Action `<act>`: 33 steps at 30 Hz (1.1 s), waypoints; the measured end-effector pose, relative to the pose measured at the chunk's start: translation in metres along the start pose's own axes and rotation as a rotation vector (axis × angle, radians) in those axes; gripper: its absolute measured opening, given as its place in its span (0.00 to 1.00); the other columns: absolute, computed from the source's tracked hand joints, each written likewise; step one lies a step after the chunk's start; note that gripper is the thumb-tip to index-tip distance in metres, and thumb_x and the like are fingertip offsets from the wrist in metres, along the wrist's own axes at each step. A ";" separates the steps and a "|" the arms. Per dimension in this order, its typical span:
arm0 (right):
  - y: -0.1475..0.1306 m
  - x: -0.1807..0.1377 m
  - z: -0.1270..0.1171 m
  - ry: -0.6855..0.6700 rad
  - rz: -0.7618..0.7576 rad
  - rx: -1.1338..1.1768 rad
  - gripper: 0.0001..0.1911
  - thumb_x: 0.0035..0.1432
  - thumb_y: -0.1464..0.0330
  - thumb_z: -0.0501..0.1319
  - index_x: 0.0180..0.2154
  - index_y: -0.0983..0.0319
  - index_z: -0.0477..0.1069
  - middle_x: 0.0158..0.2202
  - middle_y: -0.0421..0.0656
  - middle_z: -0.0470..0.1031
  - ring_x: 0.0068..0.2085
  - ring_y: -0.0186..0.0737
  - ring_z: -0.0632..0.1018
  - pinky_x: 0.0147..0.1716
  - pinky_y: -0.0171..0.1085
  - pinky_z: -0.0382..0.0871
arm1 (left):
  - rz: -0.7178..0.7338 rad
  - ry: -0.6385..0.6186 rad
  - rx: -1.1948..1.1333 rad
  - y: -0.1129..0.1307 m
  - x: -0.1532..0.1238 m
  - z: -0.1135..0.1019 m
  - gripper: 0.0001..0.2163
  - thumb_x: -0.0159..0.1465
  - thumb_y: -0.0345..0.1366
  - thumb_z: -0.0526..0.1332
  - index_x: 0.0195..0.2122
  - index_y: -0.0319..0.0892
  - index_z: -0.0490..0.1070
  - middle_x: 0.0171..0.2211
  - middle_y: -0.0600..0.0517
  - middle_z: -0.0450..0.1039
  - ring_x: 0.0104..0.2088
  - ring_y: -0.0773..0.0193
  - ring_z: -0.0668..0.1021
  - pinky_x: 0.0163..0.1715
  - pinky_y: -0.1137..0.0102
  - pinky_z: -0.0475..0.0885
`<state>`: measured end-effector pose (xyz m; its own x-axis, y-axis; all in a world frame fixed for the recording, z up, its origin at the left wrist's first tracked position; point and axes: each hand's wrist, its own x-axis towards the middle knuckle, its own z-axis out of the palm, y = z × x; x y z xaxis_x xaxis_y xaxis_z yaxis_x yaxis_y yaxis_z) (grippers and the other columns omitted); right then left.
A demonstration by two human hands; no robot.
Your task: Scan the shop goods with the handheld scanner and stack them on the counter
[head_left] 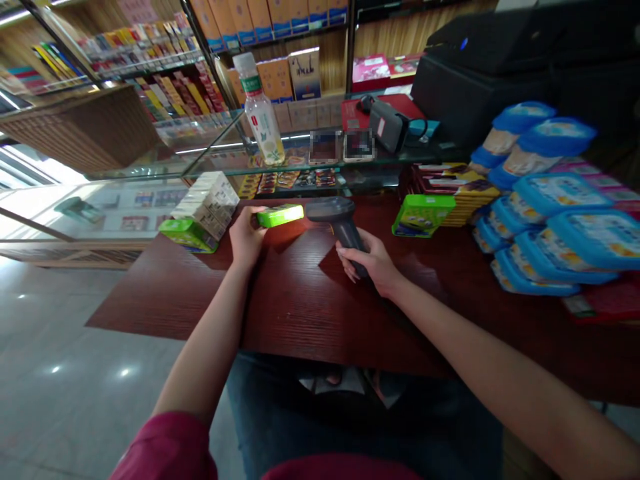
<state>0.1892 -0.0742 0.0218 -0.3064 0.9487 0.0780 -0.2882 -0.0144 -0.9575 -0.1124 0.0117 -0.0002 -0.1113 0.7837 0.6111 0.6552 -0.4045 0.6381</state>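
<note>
My left hand (246, 237) grips a small green box (280, 215) by its left end, holding it above the brown table (295, 313). Its near side glows bright, lit from the right. In my right hand (373, 260) is a dark grey barcode scanner (333, 212), fingers wrapped round its handle and its head facing left toward the box, a short gap apart. Another green box (190, 235) lies at the left beside a row of white boxes (207, 200). A third green box (423, 215) stands right of the scanner, against a stack of yellow and red packets (467, 200).
Blue-lidded containers (565, 233) are piled at the right, with two blue-capped jars (537, 140) behind. A drink bottle (261, 117) stands on the glass counter (300, 160) at the back. A black machine (495, 93) fills the back right. Stocked shelves line the wall.
</note>
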 end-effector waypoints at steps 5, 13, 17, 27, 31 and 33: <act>-0.002 -0.001 0.002 0.036 -0.008 0.003 0.14 0.55 0.61 0.72 0.36 0.58 0.69 0.22 0.33 0.71 0.16 0.30 0.66 0.14 0.32 0.63 | -0.011 -0.043 -0.060 0.006 0.004 -0.006 0.17 0.58 0.33 0.71 0.48 0.43 0.77 0.48 0.49 0.82 0.49 0.56 0.83 0.55 0.62 0.78; -0.001 0.000 0.000 0.067 -0.016 0.052 0.17 0.52 0.60 0.74 0.36 0.59 0.69 0.26 0.35 0.73 0.17 0.29 0.68 0.13 0.33 0.64 | -0.056 -0.080 -0.245 0.000 0.011 -0.011 0.25 0.63 0.38 0.68 0.62 0.46 0.69 0.57 0.45 0.78 0.53 0.56 0.82 0.57 0.60 0.79; 0.001 0.000 0.000 0.054 -0.008 0.062 0.18 0.51 0.60 0.75 0.37 0.59 0.69 0.28 0.36 0.75 0.17 0.29 0.69 0.14 0.33 0.64 | -0.051 -0.090 -0.199 -0.010 0.012 -0.012 0.23 0.68 0.46 0.65 0.62 0.46 0.69 0.60 0.43 0.74 0.60 0.54 0.78 0.60 0.58 0.76; -0.001 -0.001 0.003 0.064 -0.010 0.021 0.20 0.50 0.59 0.75 0.37 0.60 0.70 0.29 0.37 0.77 0.19 0.29 0.69 0.16 0.32 0.66 | -0.022 0.207 0.059 0.015 -0.009 0.050 0.55 0.51 0.44 0.81 0.72 0.44 0.48 0.69 0.34 0.56 0.72 0.38 0.61 0.73 0.46 0.56; -0.004 -0.004 0.002 0.024 0.017 -0.005 0.21 0.48 0.58 0.76 0.38 0.60 0.72 0.31 0.38 0.78 0.19 0.29 0.70 0.17 0.33 0.67 | -0.044 0.207 0.016 0.019 -0.013 0.047 0.45 0.55 0.40 0.78 0.68 0.43 0.54 0.65 0.36 0.62 0.67 0.44 0.69 0.70 0.49 0.63; -0.006 -0.006 0.002 -0.004 0.024 -0.028 0.21 0.48 0.58 0.76 0.38 0.60 0.73 0.32 0.39 0.79 0.20 0.30 0.70 0.17 0.34 0.68 | -0.059 0.186 -0.012 0.021 -0.022 0.033 0.43 0.55 0.39 0.78 0.67 0.44 0.55 0.64 0.37 0.64 0.66 0.45 0.71 0.68 0.50 0.66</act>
<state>0.1911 -0.0808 0.0273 -0.3162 0.9470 0.0563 -0.2550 -0.0277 -0.9665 -0.0713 0.0016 -0.0153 -0.2857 0.7062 0.6478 0.6348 -0.3669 0.6800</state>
